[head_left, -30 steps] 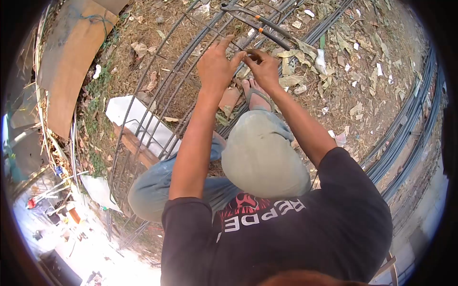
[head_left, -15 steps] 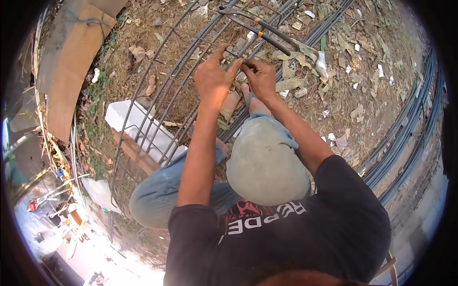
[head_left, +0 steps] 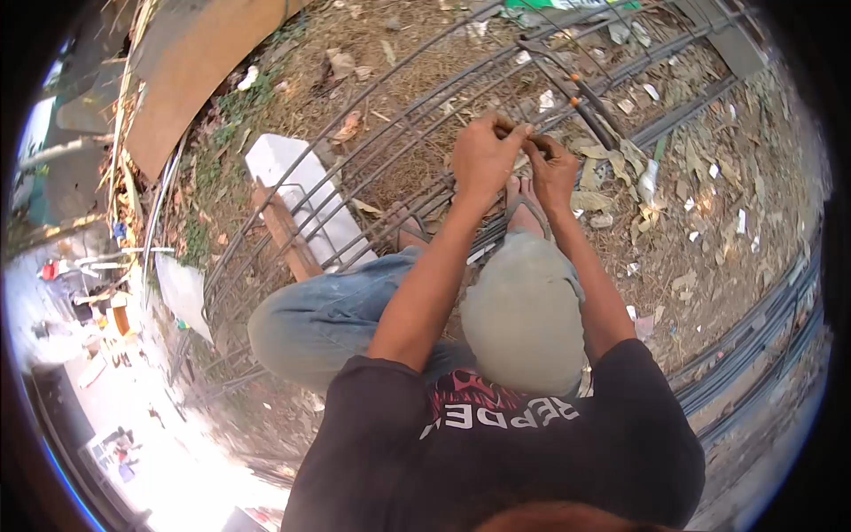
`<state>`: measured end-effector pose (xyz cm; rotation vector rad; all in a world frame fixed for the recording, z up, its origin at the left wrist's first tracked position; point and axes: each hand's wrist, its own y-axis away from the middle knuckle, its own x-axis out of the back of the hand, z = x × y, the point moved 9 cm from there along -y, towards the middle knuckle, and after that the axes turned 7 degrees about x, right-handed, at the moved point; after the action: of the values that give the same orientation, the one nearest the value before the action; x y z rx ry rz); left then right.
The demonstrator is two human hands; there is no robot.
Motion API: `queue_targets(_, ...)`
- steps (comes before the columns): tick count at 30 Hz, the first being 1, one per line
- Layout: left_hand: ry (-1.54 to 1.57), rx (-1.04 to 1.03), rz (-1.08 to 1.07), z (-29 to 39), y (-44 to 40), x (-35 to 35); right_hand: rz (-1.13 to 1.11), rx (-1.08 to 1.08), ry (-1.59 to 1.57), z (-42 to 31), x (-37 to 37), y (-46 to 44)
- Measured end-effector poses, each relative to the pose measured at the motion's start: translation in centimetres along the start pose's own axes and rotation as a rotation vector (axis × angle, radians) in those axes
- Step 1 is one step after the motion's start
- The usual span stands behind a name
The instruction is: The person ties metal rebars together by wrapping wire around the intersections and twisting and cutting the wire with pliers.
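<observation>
My left hand (head_left: 485, 160) and my right hand (head_left: 553, 174) meet above my feet, at the near side of a long rebar cage (head_left: 417, 120). Both have thumb and fingers pinched together, the fingertips almost touching. Whatever lies between the fingers is too small to make out. Just beyond my right hand, bolt cutters (head_left: 596, 117) with dark handles and orange bands lie on the bars. A white block (head_left: 306, 191) sits beneath the cage to the left, beside a reddish-brown wooden piece (head_left: 285, 232).
Bundled steel rods (head_left: 753, 355) curve along the right side. A brown board (head_left: 199, 66) lies at the upper left. Dry leaves, white scraps and a clear plastic bottle (head_left: 648, 183) are scattered on the ground. Bright clutter fills the lower left.
The view has turned, so cage, cutters and block appear further right and tilted differently. My hands stay close together, now further right in the view. A green and white item shows at the top.
</observation>
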<state>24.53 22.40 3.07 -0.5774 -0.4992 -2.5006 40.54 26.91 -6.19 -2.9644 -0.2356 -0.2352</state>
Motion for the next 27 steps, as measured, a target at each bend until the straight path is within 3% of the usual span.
queue_targets(8,-0.008,0.183,0.009,-2.3,-1.2,0.3,-0.005,0.124,-0.118,1.9,1.2,-1.5)
queue_targets(10,-0.039,0.182,0.051,-2.9,-1.4,-0.3,0.037,-0.016,0.335,1.9,4.9,-0.8)
queue_targets(13,-0.043,0.213,0.01,-3.4,-2.0,-0.6,0.144,0.181,0.374,-0.5,8.4,1.4)
queue_targets(15,-0.011,0.265,-0.022,-3.3,-1.7,-0.3,0.016,0.215,0.357,-3.0,9.0,2.4)
queue_targets(18,-0.001,0.351,-0.149,-2.8,-1.7,0.0,-0.147,0.095,0.211,-5.5,10.2,4.1)
queue_targets(19,-0.035,0.298,-0.092,-2.6,-1.9,-0.1,-0.18,0.024,0.144,-5.8,10.3,4.9)
queue_targets(22,0.115,0.292,-0.303,-3.0,-2.6,-2.2,-0.187,-0.151,-0.029,-5.9,10.0,7.1)
queue_targets(24,0.103,0.333,-0.331,-2.2,-2.0,-1.9,-0.133,-0.22,-0.077,-4.2,9.6,7.7)
queue_targets(27,0.111,0.348,-0.369,-2.8,-2.1,-2.5,-0.1,-0.119,0.006,-7.1,9.0,6.8)
